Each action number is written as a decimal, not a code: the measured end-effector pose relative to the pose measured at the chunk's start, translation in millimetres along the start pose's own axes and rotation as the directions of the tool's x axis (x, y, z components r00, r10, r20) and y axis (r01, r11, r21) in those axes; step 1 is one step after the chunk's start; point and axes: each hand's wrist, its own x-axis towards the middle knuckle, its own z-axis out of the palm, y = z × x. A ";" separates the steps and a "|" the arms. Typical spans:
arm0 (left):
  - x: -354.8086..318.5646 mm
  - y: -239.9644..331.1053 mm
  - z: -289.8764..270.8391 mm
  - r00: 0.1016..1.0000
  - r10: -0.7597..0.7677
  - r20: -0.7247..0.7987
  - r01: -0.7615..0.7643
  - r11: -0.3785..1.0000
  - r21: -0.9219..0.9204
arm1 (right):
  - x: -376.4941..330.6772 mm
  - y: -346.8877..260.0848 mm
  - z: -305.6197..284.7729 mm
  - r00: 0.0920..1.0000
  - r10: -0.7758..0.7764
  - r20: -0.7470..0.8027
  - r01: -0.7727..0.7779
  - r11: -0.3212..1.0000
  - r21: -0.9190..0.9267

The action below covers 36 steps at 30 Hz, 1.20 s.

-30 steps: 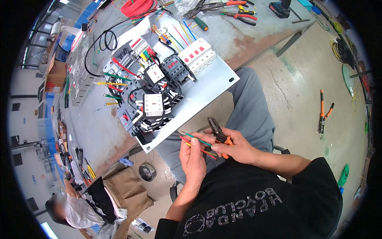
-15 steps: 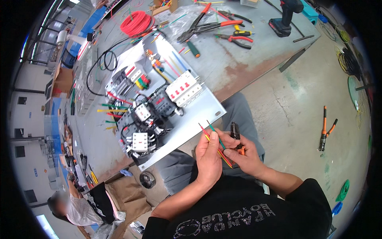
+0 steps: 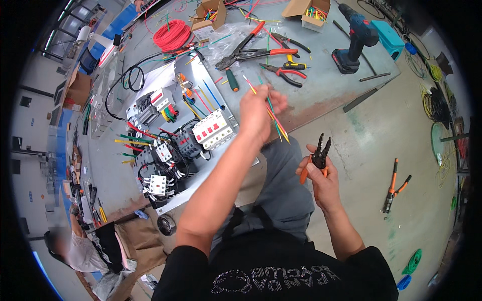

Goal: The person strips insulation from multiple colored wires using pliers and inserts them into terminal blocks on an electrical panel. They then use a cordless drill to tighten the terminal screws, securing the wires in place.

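Grey table [image 3: 321, 88] ahead, the left hand [image 3: 256, 114] pinches slim red, yellow and green wires [image 3: 280, 128], the right hand [image 3: 324, 183] grips orange-handled pliers [image 3: 319, 160]

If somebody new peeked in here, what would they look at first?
Probably the bright red coil at the far side of the grey table, then the metal panel crowded with switches at its near edge. Next, the colourful wires in the left hand, and the orange-handled pliers in the right hand.
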 end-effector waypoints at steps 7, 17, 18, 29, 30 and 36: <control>1.2 -6.7 -28.9 0.963 0.250 -0.096 -0.188 0.887 0.422 | -14.2 3.5 -6.3 0.999 0.014 -0.041 -0.014 1.000 -0.007; -115.4 -95.2 -77.6 0.962 0.093 0.257 -0.232 0.777 0.586 | -33.2 51.6 3.6 0.998 0.059 0.020 -0.057 0.992 -0.117; -126.8 -95.8 -79.5 0.966 0.018 0.258 -0.158 0.831 0.533 | -36.0 53.9 5.9 0.998 0.065 0.024 -0.062 0.989 -0.134; -197.7 -91.2 -192.6 0.977 0.026 0.211 -0.148 0.796 0.586 | -34.2 58.3 48.0 0.986 -0.004 0.168 0.088 0.864 -0.496; -200.7 -93.1 -213.4 0.979 0.013 0.205 -0.136 0.789 0.599 | -27.5 50.3 49.1 0.984 -0.043 0.175 0.132 0.833 -0.537; -177.3 -156.4 -361.9 0.959 -0.268 0.091 -0.035 0.207 0.978 | 66.5 -18.5 55.6 0.846 -0.451 0.285 0.435 0.273 -0.858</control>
